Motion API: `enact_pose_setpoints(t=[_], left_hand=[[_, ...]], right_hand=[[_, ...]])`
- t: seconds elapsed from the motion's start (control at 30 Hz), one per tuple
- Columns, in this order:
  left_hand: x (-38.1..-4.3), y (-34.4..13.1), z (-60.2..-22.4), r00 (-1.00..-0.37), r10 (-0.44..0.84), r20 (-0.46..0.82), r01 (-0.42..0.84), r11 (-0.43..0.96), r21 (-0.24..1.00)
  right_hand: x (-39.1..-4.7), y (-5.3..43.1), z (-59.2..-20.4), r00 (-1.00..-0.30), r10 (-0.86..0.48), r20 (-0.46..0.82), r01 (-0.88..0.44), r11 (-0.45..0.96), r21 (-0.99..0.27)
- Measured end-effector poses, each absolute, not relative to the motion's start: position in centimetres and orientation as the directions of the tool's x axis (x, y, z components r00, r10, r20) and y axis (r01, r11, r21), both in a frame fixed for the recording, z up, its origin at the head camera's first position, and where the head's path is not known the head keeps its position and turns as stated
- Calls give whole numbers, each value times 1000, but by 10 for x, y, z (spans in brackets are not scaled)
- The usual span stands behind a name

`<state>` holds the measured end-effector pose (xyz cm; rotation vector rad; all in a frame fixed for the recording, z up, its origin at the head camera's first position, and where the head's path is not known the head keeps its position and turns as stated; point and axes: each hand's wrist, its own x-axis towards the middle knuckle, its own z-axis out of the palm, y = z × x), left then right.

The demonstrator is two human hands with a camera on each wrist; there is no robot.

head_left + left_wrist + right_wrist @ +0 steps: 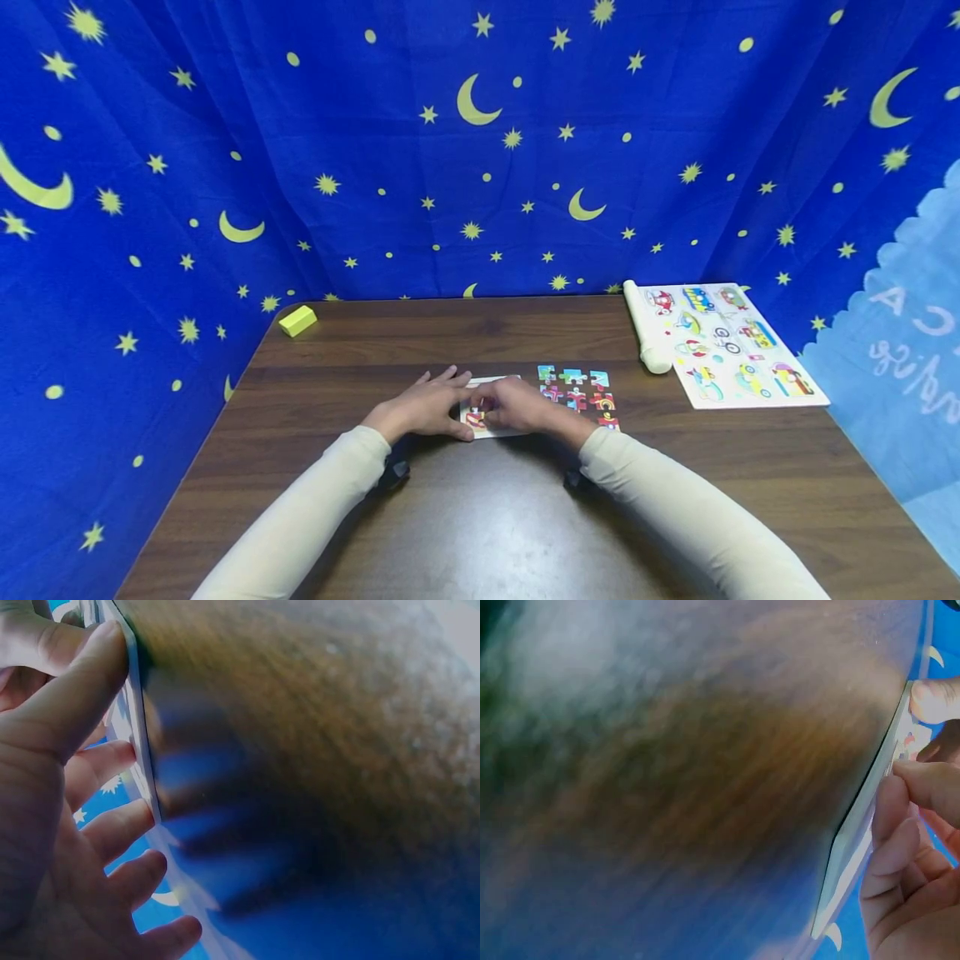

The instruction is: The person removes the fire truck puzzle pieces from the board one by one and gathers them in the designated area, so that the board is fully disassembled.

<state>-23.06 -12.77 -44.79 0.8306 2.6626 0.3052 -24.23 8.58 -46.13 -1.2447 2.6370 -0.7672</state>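
Note:
A small pale puzzle board [502, 432] lies on the table in front of me, mostly covered by both hands. My left hand [431, 407] rests at its left side with the fingers spread; in the left wrist view the thumb [105, 667] touches the board's near edge. Over the board, my right hand [517, 406] pinches a colourful jigsaw piece [476, 418] between thumb and index finger, the other fingers curled. That piece is partly hidden by the fingers. Several loose jigsaw pieces [574, 377] lie in rows just right of the board, some behind the right wrist.
At the back right lies a white sheet with vehicle pictures [723, 342], its left end rolled up. A yellow block [297, 321] sits at the table's back left corner. Blue star-and-moon curtains [420, 167] border the wooden table [360, 333].

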Motion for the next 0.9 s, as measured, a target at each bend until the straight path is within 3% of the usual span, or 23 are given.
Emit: enact_pose_setpoints(t=[0.33,0.57,0.73,0.9], left_hand=[[-231,-127,-448,-777,563,-281,493,822,284],[-230,-126,-448,-781,556,-285,477,826,301],[-229,-126,-449,-782,557,-279,478,824,304],[-231,-126,-449,-783,558,-275,478,823,308]], right_hand=[[-248,120,-454,-642,-764,63,-635,484,-603],[-257,197,-451,-727,-687,-15,-470,514,-718],[-258,222,-455,-710,-699,-89,-457,553,-696],[-255,217,-460,-687,-723,-74,-510,552,-660]])
